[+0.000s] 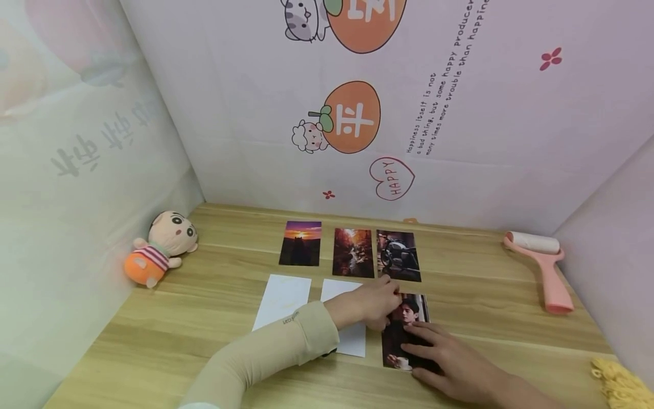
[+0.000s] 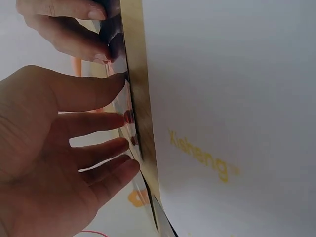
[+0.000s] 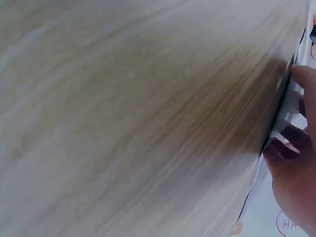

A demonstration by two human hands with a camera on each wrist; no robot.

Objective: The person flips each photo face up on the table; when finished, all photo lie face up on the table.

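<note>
A photo card (image 1: 395, 346) of a person in dark clothes with a cup lies at the front right of the card layout. My right hand (image 1: 452, 360) rests spread fingertips on its right part. At its upper left edge, my left hand (image 1: 370, 304) touches it with bent fingers; the left wrist view shows that hand (image 2: 64, 143) with thumb and fingers apart, tips against the edge. Two white cards, a left one (image 1: 283, 298) and a right one (image 1: 349, 341), lie beside it, the right one partly under my left arm. Behind are a sunset card (image 1: 300, 244), a forest stream card (image 1: 353, 253) and a motorcycle card (image 1: 398, 255).
A plush doll (image 1: 160, 250) leans at the left wall. On the right lie a pink lint roller (image 1: 546, 267) and, at the frame's edge, a yellow woolly item (image 1: 620, 383). Printed white sheets (image 1: 245, 113) enclose the wooden table (image 1: 214, 307) at the back and sides.
</note>
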